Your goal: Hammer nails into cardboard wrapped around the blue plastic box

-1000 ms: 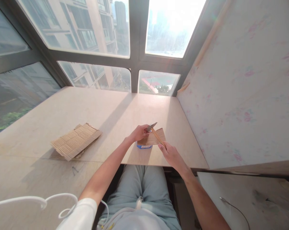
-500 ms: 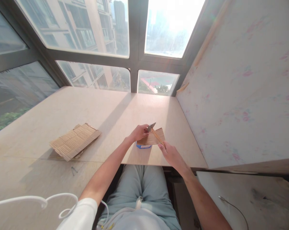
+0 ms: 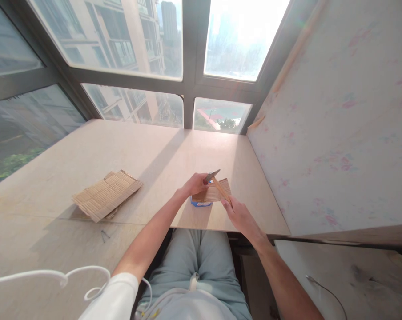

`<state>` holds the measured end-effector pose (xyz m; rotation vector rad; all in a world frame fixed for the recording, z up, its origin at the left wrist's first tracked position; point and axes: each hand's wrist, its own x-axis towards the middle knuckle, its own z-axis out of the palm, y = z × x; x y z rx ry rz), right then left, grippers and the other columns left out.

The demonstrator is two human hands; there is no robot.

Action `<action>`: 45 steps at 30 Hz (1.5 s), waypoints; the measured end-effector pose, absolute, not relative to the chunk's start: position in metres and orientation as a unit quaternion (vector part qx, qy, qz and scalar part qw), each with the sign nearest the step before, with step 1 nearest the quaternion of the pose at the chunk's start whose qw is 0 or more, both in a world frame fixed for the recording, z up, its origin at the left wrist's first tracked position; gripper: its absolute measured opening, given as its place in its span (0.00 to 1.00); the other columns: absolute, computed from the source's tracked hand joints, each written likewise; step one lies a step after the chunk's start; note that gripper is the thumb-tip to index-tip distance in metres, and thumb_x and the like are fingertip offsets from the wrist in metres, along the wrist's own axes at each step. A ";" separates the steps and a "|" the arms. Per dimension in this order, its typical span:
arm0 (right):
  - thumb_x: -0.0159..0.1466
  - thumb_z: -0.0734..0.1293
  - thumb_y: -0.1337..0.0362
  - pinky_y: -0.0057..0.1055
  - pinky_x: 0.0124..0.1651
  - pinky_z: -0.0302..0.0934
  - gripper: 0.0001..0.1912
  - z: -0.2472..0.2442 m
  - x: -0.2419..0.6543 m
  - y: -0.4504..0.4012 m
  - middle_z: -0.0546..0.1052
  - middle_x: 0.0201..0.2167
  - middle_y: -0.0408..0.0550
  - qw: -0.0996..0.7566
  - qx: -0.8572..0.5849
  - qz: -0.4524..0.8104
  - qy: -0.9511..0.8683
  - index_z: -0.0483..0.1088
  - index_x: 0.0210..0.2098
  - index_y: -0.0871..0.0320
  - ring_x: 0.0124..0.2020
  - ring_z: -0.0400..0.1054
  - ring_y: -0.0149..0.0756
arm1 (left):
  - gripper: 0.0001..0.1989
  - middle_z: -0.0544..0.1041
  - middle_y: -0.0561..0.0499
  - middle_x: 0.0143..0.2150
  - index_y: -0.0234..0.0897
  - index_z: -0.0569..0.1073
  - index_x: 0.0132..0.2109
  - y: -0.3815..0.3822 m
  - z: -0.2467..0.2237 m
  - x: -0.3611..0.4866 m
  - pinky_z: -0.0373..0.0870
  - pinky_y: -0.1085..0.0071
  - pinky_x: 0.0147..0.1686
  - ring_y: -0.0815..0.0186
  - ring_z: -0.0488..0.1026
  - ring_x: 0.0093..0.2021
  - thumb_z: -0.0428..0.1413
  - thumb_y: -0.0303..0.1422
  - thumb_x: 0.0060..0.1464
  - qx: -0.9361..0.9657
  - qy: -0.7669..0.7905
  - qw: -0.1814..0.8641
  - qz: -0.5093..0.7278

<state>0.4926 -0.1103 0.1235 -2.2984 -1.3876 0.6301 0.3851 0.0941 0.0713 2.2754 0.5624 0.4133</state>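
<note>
My right hand (image 3: 237, 210) is closed round the lower end of the wooden handle of a small hammer (image 3: 222, 189). The hammer's metal head lies right at the fingertips of my left hand (image 3: 196, 184). Those left fingers are pinched together over the left part of a ribbed cardboard piece (image 3: 213, 194); what they pinch is hidden behind the hammer head and too small to name. Under the cardboard stands a blue box (image 3: 201, 204), mostly covered, close to the table's front edge.
A stack of cardboard pieces (image 3: 107, 195) lies on the wooden table (image 3: 147, 151) to the left. Nearer me are a few thin nails (image 3: 105, 235). A white cable (image 3: 87, 268) crosses the lower left. Windows stand behind, a papered wall (image 3: 341, 133) at the right.
The whole view has shifted slightly to the right. Both hands, the hammer and the cardboard keep nearly the same places relative to each other.
</note>
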 end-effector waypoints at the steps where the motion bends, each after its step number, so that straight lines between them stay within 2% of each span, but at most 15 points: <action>1: 0.72 0.54 0.58 0.29 0.29 0.46 0.14 0.123 0.493 -0.110 0.75 0.29 0.52 0.186 -0.819 0.224 -0.495 0.65 0.38 0.58 0.31 0.69 0.40 | 0.03 0.76 0.53 0.29 0.35 0.72 0.32 0.093 0.072 0.385 0.65 0.74 0.30 0.68 0.71 0.30 0.56 0.25 0.46 0.889 0.221 0.367 0.160; 9: 0.72 0.53 0.57 0.29 0.29 0.46 0.14 0.122 0.491 -0.111 0.75 0.29 0.52 0.184 -0.819 0.222 -0.497 0.64 0.37 0.57 0.31 0.69 0.40 | 0.02 0.76 0.52 0.30 0.35 0.71 0.32 0.090 0.080 0.386 0.66 0.75 0.30 0.68 0.72 0.31 0.56 0.26 0.47 0.892 0.232 0.356 0.153; 14: 0.72 0.53 0.58 0.29 0.28 0.45 0.13 0.123 0.490 -0.112 0.75 0.28 0.51 0.152 -0.823 0.229 -0.496 0.63 0.36 0.57 0.30 0.69 0.39 | 0.04 0.76 0.51 0.30 0.35 0.70 0.31 0.090 0.080 0.386 0.66 0.74 0.30 0.67 0.73 0.31 0.56 0.24 0.46 0.901 0.222 0.345 0.144; 19: 0.72 0.53 0.58 0.30 0.28 0.45 0.13 0.123 0.489 -0.113 0.74 0.27 0.50 0.177 -0.821 0.218 -0.497 0.63 0.35 0.57 0.29 0.69 0.38 | 0.03 0.76 0.52 0.30 0.35 0.70 0.32 0.090 0.079 0.387 0.66 0.73 0.31 0.67 0.73 0.31 0.56 0.25 0.47 0.902 0.226 0.339 0.145; 25: 0.72 0.53 0.58 0.29 0.29 0.46 0.14 0.120 0.490 -0.114 0.75 0.28 0.50 0.168 -0.819 0.228 -0.500 0.63 0.35 0.57 0.30 0.70 0.39 | 0.03 0.77 0.51 0.30 0.35 0.70 0.31 0.090 0.078 0.386 0.67 0.73 0.31 0.66 0.73 0.31 0.56 0.24 0.46 0.905 0.226 0.333 0.139; 34: 0.71 0.53 0.56 0.30 0.31 0.48 0.15 0.121 0.492 -0.116 0.75 0.30 0.52 0.213 -0.825 0.225 -0.473 0.64 0.35 0.57 0.32 0.68 0.41 | 0.05 0.78 0.51 0.32 0.34 0.73 0.35 0.090 0.070 0.388 0.69 0.73 0.34 0.67 0.74 0.33 0.56 0.25 0.48 0.892 0.222 0.364 0.150; 38: 0.70 0.53 0.55 0.30 0.32 0.50 0.15 0.120 0.495 -0.120 0.73 0.27 0.49 0.239 -0.822 0.229 -0.464 0.64 0.34 0.56 0.31 0.67 0.40 | 0.11 0.79 0.51 0.34 0.35 0.74 0.42 0.089 0.070 0.387 0.71 0.72 0.38 0.67 0.75 0.34 0.56 0.24 0.48 0.882 0.214 0.390 0.156; 42: 0.69 0.53 0.51 0.30 0.32 0.52 0.18 0.117 0.496 -0.126 0.71 0.24 0.46 0.273 -0.813 0.243 -0.454 0.64 0.33 0.55 0.29 0.66 0.39 | 0.23 0.79 0.47 0.44 0.35 0.71 0.52 0.092 0.064 0.379 0.73 0.67 0.46 0.64 0.76 0.43 0.59 0.24 0.46 0.861 0.206 0.423 0.194; 45: 0.67 0.53 0.49 0.30 0.29 0.52 0.19 0.113 0.497 -0.129 0.69 0.22 0.44 0.288 -0.812 0.257 -0.439 0.63 0.32 0.56 0.26 0.65 0.37 | 0.25 0.77 0.43 0.49 0.34 0.71 0.53 0.094 0.056 0.370 0.73 0.64 0.49 0.61 0.75 0.47 0.60 0.24 0.45 0.830 0.201 0.460 0.243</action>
